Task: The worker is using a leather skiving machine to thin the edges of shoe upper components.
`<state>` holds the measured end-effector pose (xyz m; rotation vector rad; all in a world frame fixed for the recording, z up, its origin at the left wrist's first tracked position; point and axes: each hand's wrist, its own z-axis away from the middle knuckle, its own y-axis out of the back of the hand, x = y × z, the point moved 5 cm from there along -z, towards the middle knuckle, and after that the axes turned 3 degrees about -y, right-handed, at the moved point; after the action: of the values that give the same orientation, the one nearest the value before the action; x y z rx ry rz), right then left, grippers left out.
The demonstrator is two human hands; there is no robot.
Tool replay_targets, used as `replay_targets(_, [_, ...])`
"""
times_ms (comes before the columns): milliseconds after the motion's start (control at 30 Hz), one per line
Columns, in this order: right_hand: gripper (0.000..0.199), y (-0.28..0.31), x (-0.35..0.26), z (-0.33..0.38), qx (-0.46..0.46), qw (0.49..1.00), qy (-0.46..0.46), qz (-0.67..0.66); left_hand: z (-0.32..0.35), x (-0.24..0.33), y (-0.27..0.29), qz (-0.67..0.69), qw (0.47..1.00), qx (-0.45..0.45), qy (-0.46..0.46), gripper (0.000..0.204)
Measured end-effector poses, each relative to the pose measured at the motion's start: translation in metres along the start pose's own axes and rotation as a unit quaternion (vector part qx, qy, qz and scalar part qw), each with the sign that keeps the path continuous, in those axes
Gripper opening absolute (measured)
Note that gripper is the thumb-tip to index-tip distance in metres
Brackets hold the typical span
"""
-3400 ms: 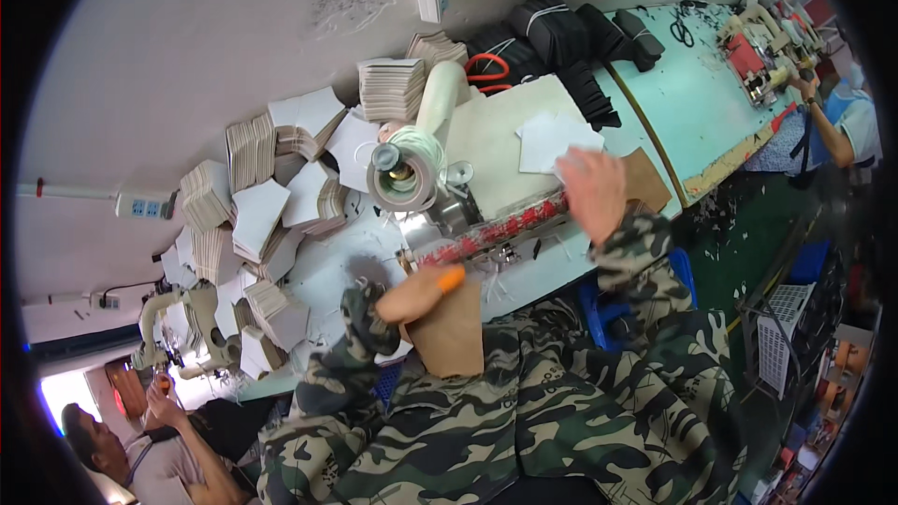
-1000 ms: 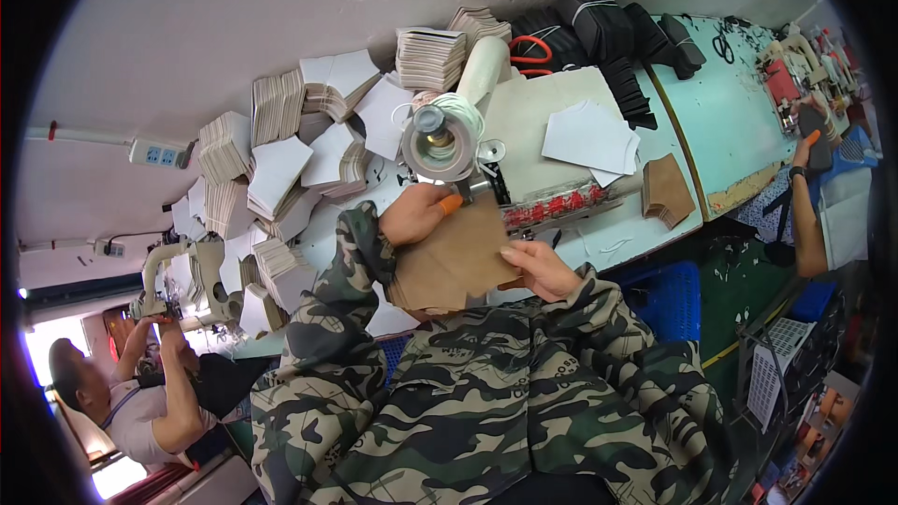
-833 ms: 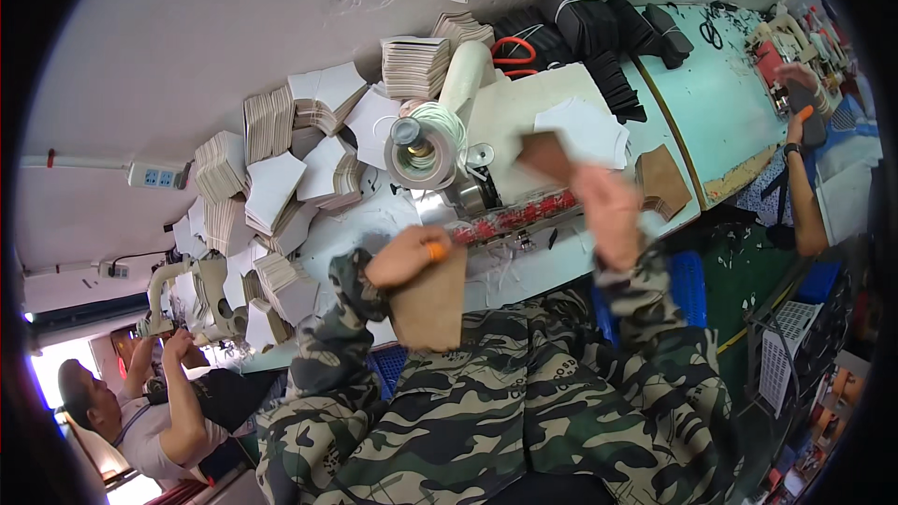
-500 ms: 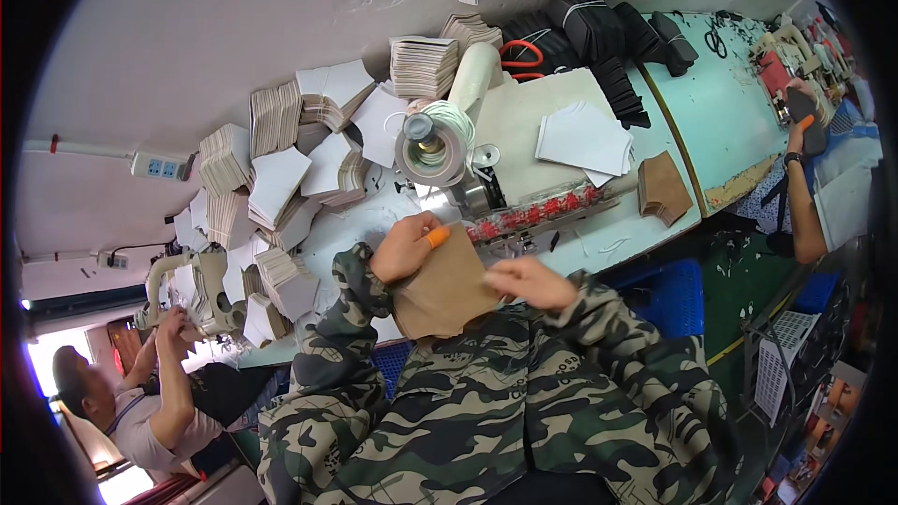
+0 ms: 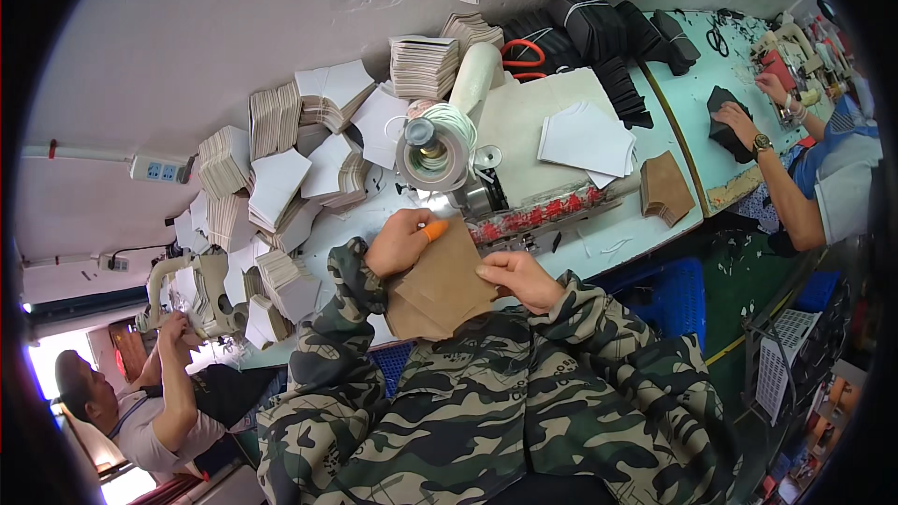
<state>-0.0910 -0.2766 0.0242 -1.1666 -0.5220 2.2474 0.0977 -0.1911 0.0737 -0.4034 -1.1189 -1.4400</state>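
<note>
Several flat brown cut pieces [image 5: 447,281], angular in outline, lie overlapping in front of my chest, just below the sewing machine [image 5: 482,192]. With an orange cover on one finger, my left hand [image 5: 398,243] grips their upper left edge, close to the machine head. My right hand [image 5: 524,279] pinches the right edge between thumb and fingers. One brown piece sits askew over the others. A roll of pale cord [image 5: 449,126] rests on top of the machine. Red grime marks the machine's front edge [image 5: 543,212].
White-faced stacks of cut pieces [image 5: 281,182] crowd the table's left and back. White sheets [image 5: 585,140] and a brown stack [image 5: 664,187] lie right. Black bundles [image 5: 589,23] and orange-handled scissors [image 5: 524,54] sit behind. A blue crate [image 5: 678,299] stands below. Co-workers sit at both sides.
My right hand has shifted slightly left and up. The brown pieces have slid apart, showing more overlapping edges. At right, a co-worker has put a black stack down on the table.
</note>
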Motion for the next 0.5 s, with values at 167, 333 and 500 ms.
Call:
replay_targets(167, [0.028, 0.007, -0.006, 0.014, 0.012, 0.989, -0.004, -0.144, -0.021, -0.001, 0.001, -0.077, 0.992, 0.045, -0.089, 0.028])
replay_targets(333, [0.014, 0.058, -0.077, 0.042, 0.237, 0.926, 0.205, 0.209, -0.018, -0.014, 0.005, 0.037, 0.997, -0.049, -0.046, 0.014])
replay_targets(500, [0.021, 0.039, -0.171, 0.102, 0.416, 0.479, 0.479, 0.607, -0.006, -0.013, -0.001, 0.157, 0.986, -0.051, -0.010, 0.010])
